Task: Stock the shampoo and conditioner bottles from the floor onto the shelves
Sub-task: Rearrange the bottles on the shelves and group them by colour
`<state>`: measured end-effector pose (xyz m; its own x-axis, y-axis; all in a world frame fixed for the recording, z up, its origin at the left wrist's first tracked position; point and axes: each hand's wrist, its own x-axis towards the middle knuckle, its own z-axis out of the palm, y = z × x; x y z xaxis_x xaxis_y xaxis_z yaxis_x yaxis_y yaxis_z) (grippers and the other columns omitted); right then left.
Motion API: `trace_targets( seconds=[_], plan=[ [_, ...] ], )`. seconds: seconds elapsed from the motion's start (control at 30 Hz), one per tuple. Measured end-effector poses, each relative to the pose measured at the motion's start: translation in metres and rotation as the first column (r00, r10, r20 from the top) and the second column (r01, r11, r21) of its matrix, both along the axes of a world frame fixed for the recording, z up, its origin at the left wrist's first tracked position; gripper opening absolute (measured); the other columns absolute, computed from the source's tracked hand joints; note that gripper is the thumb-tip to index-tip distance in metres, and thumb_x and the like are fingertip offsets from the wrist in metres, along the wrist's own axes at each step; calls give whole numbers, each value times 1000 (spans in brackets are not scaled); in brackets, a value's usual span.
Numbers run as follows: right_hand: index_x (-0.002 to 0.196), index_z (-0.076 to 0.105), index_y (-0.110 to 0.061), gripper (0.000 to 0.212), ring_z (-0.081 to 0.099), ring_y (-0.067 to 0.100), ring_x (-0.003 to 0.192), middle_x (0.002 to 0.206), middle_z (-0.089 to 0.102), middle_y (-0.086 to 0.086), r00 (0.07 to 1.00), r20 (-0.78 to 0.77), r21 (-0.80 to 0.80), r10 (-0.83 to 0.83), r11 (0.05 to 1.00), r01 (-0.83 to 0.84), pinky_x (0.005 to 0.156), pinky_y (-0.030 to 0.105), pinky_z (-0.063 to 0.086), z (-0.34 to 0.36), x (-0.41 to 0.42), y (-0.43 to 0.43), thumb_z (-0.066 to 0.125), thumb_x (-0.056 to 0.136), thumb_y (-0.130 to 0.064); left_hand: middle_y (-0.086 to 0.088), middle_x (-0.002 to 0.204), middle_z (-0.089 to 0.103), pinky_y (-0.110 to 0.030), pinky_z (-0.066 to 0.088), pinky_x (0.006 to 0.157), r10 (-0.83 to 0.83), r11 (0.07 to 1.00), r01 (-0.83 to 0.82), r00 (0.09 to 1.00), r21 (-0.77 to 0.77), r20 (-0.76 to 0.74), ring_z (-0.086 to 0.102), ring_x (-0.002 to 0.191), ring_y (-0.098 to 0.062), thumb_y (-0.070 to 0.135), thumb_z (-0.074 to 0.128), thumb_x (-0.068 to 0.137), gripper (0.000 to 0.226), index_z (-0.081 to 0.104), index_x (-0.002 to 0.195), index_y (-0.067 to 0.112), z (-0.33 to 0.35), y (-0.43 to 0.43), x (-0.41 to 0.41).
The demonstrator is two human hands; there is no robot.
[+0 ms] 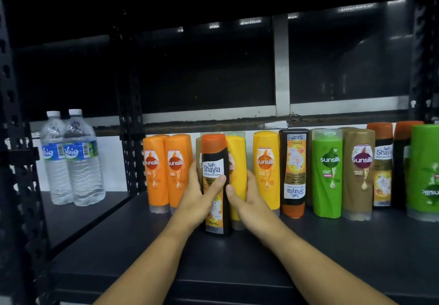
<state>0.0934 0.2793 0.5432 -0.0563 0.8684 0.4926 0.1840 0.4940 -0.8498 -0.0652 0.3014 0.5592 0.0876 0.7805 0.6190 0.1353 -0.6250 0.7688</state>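
Head view: the left hand grips the black Shayla bottle, upright on the shelf ahead of the back-edge row. The right hand curls round the yellow bottle behind it. A careless push could topple neighbours. The bottles are capped and opaque, so their contents stay unseen, while the water bottles look full.

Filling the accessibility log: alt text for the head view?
The left hand grips an upright black Safi Shayla bottle on a dark shelf; the right hand holds the yellow bottle just behind it. Sunsilk bottles line the back, and two water bottles stand at left.
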Motion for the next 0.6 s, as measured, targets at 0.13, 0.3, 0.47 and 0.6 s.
trace_targets(
  seconds=[0.13,0.3,0.47,0.6],
  plan=[
    [149,16,-40,60,46,-32,104,125,43,-38,999,54,-13,-3,1000,4,86,3,46,0,5,-16,55,102,-37,27,142,54,-28,46,105,-17,1000,17,1000,1,-24,53,129,6,69,66,86,78,28,151,48,-4,-8,0],
    [154,7,-43,69,34,1,137,147,34,-26,992,121,-41,-31,999,36,115,27,30,-3,22,-37,52,103,-41,33,131,52,-8,47,87,-88,996,87,995,-28,-49,53,117,21,53,61,90,58,28,138,53,-3,-27,12],
    [153,10,-44,69,46,6,134,144,48,-20,987,141,-56,-82,994,91,116,35,35,-6,53,-49,55,102,-35,26,140,52,-15,49,97,-183,983,183,978,-3,-100,55,127,8,64,73,82,87,19,147,47,-7,-32,38],
    [149,17,-48,63,49,3,130,141,52,-21,982,142,-69,-126,988,137,116,38,36,-5,81,-55,56,102,-34,21,144,52,-22,47,104,-189,982,187,972,-28,-141,54,130,4,64,79,74,99,16,149,47,-7,-33,64]
  ],
)
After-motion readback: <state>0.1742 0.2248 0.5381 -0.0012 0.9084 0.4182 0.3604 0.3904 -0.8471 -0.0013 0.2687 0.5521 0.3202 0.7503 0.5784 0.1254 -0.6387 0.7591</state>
